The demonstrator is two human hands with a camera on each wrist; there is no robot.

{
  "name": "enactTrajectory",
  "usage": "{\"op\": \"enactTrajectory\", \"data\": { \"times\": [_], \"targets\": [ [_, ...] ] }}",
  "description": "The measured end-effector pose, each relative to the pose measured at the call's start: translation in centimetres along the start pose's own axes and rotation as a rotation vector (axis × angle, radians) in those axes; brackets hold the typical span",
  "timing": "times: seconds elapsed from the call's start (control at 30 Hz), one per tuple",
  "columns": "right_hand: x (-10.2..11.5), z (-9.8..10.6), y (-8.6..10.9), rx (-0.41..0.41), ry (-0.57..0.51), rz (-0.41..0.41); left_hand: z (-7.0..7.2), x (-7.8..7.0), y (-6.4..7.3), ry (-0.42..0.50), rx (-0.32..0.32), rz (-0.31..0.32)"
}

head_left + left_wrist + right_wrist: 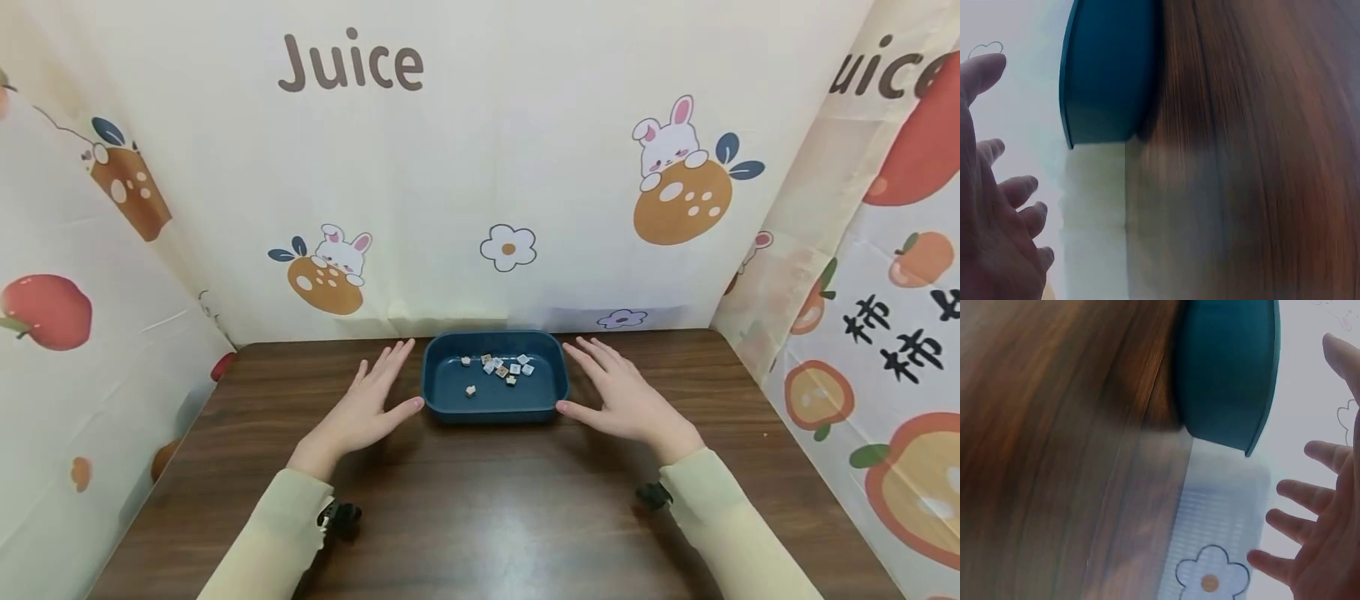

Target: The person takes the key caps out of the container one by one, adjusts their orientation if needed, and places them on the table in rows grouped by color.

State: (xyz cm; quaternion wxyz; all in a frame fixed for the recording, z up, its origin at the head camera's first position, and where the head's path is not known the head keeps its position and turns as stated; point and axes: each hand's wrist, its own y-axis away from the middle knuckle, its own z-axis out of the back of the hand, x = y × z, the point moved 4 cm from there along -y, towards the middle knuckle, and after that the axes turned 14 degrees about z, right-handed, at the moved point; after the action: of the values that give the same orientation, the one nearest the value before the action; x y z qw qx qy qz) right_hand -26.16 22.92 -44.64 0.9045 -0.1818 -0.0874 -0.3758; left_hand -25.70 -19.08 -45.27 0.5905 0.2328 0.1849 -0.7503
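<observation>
A dark teal rectangular tray [495,408] sits at the back of the table, with several small white and tan cube-shaped pieces [515,368] scattered inside it. Just left of the tray is my left hand [367,408], its fingers extended and spread, the thumb tip close to the tray's side. On the other side my right hand [618,396] mirrors it, fingers straight, thumb near the right corner. Whether either hand touches the tray I cannot tell. Both wrist views show the tray's outer wall [1110,75] beside spread fingers that hold nothing.
The brown wood-grain table [480,500] carries the tray near its back edge. A cream curtain [450,167] printed with fruit, rabbits and flowers hangs right behind, and printed cloth also closes off both sides. Small dark devices [345,518] show at both wrists.
</observation>
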Motion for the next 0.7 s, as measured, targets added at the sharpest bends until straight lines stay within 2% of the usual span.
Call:
{"op": "enactTrajectory", "data": {
  "times": [0.13, 0.37, 0.6, 0.7],
  "targets": [
    [-0.2, -0.9, -1.0, 0.005, -0.069, 0.003, -1.2, -0.5, -0.8, 0.116, 0.025, 0.041],
    [-0.3, -2.0, -1.4, 0.048, -0.151, -0.035, -3.3, -0.8, -1.9, 0.218, 0.052, 0.072],
    [-0.5, -2.0, -1.8, 0.052, -0.170, -0.053, -4.4, -0.7, -2.3, 0.292, 0.086, 0.104],
    [-0.6, -2.0, -2.1, 0.048, -0.188, -0.056, -4.7, -0.6, -2.2, 0.359, 0.112, 0.139]
  ]
}}
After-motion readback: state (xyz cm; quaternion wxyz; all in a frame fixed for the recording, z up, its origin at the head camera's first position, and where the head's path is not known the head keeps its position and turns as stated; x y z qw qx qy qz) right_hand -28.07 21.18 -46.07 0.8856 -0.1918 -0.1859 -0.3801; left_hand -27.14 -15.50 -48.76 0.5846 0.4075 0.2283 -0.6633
